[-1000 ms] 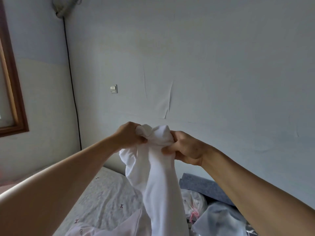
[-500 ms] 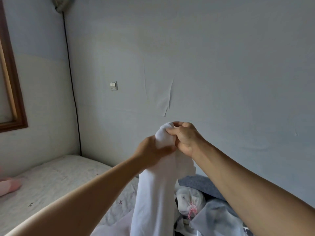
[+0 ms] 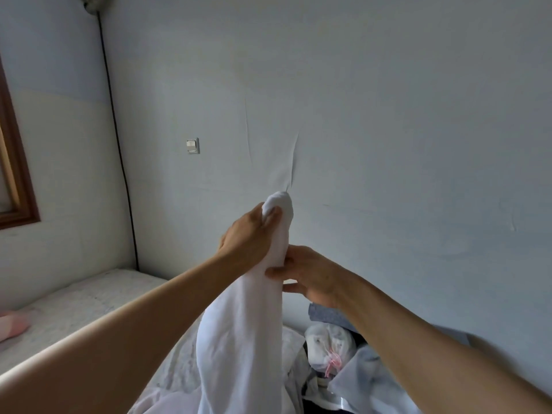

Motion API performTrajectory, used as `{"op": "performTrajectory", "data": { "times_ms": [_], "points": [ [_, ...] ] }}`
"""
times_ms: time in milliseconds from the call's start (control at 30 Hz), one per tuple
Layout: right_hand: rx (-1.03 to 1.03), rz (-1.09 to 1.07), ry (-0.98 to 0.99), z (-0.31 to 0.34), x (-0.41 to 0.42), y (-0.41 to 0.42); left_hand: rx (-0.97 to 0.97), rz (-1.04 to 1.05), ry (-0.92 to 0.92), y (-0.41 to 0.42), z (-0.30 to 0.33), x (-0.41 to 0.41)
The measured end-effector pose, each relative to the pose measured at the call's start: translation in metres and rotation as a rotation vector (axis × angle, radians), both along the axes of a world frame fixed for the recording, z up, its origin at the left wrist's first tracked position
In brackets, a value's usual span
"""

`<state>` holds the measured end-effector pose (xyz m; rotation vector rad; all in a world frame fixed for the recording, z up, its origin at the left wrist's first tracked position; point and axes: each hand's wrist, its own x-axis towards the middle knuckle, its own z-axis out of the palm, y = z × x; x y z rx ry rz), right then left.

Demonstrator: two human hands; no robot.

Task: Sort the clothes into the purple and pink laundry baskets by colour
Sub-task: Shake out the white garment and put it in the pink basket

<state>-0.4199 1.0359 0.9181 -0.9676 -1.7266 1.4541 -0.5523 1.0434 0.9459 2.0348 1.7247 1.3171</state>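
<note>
Fingers point(image 3: 270, 218) of the left hand point(image 3: 248, 237) are curled around the bunched top end of a white garment point(image 3: 242, 333), gripping it and holding it raised in front of the wall point(image 3: 388, 115). From far left: a brown wooden frame point(image 3: 18, 174) is mounted on the side wall, and a pink item point(image 3: 12, 325) lies on the mattress point(image 3: 74, 306) below it. A black cable point(image 3: 119, 144) runs down the room corner, with a wall switch point(image 3: 193, 145) just right of it. The white garment hangs from the left hand down past the lower edge of view. The right hand point(image 3: 310, 274) pinches the garment lower down, thumb against the cloth, remaining fingers loosely curled behind. Further right, a pile of clothes point(image 3: 337, 357), grey and white, lies beneath the right forearm. The baskets cannot be seen.
</note>
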Motion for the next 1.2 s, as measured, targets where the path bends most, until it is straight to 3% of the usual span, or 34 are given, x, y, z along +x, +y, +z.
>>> {"op": "performTrajectory", "data": {
  "times_ms": [333,500,600,733,800,900,1033,1133,1200],
  "points": [
    [-0.094,0.073,-0.14,-0.007,0.013,0.005,0.022,0.192,0.118,0.02,-0.006,-0.007],
    [-0.092,-0.015,-0.055,-0.015,0.015,0.006,-0.102,0.181,0.054,0.034,-0.021,-0.016],
    [-0.114,-0.159,0.113,-0.012,0.011,0.011,-0.239,0.085,-0.023,0.037,-0.031,-0.017],
    [-0.22,-0.287,0.334,-0.007,0.013,0.017,-0.358,-0.381,-0.246,0.02,-0.042,-0.011],
    [-0.227,-0.313,0.379,-0.007,0.014,0.017,-0.353,-0.515,-0.131,0.014,-0.05,-0.005],
    [-0.189,-0.368,0.463,-0.005,0.019,0.014,-0.264,-0.391,-0.019,0.018,-0.064,0.0],
    [-0.016,-0.577,0.245,-0.002,0.042,0.01,-0.397,-0.419,0.063,0.023,-0.063,-0.006],
    [0.094,-0.754,-0.013,-0.012,0.059,0.013,-0.498,-0.472,-0.02,0.024,-0.057,-0.008],
    [0.146,-0.782,-0.067,-0.017,0.065,0.011,-0.54,-0.495,-0.065,0.024,-0.056,-0.007]
  ]
}}
